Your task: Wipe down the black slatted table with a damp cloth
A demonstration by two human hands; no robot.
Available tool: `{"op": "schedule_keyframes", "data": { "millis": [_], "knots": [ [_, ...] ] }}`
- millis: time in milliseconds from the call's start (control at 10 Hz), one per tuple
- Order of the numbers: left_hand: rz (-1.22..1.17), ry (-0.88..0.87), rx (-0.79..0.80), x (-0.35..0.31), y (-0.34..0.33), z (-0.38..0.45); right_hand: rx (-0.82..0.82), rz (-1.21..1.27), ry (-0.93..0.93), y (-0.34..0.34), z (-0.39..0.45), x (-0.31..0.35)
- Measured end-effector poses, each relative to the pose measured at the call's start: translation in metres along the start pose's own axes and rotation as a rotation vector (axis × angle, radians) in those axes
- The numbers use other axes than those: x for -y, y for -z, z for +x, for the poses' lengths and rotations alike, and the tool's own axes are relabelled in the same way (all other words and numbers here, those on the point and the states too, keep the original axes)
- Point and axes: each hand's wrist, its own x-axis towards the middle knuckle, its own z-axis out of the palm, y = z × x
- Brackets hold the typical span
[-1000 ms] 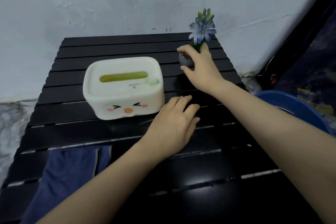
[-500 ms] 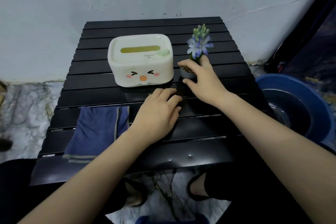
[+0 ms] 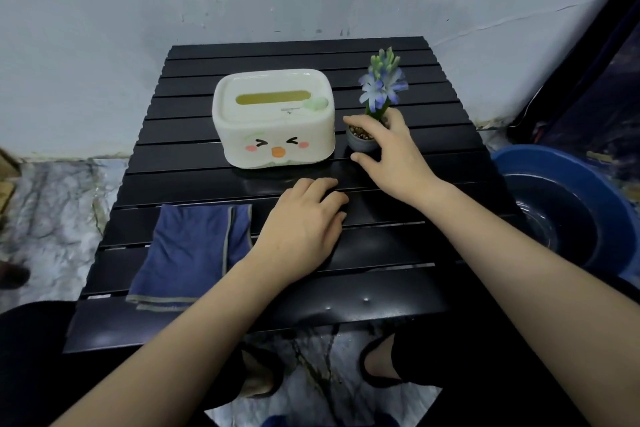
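Note:
The black slatted table (image 3: 408, 246) stands against a pale wall. A folded blue cloth (image 3: 194, 246) lies on its near left part, and neither hand touches it. My left hand (image 3: 301, 232) rests palm down on the slats just right of the cloth and holds nothing. My right hand (image 3: 391, 156) reaches farther back and curls around a small grey flower pot (image 3: 360, 144) with a blue flower. The pot stands on the table right beside a white tissue box (image 3: 273, 114) with a cartoon face.
A blue basin (image 3: 540, 166) holding water sits on the floor to the right of the table. The floor around it is marbled tile (image 3: 52, 211). My feet (image 3: 377, 367) show below the table's near edge. A dark frame (image 3: 588, 55) runs up at the far right.
The view has pulled back, so the whole table and the cloth now show. My right hand has brought the flower pot nearer, next to the tissue box's front corner. My left hand stays flat.

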Motion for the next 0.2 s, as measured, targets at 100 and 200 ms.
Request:
{"op": "schedule_keyframes", "data": {
  "millis": [100,200],
  "knots": [
    [-0.011,-0.009,-0.009,-0.001,0.003,-0.001,-0.024,-0.012,0.019,0.002,-0.006,0.004],
    [-0.016,-0.013,-0.045,-0.001,0.004,0.0,-0.085,-0.045,0.023,0.001,-0.018,0.004]
  ]
}}
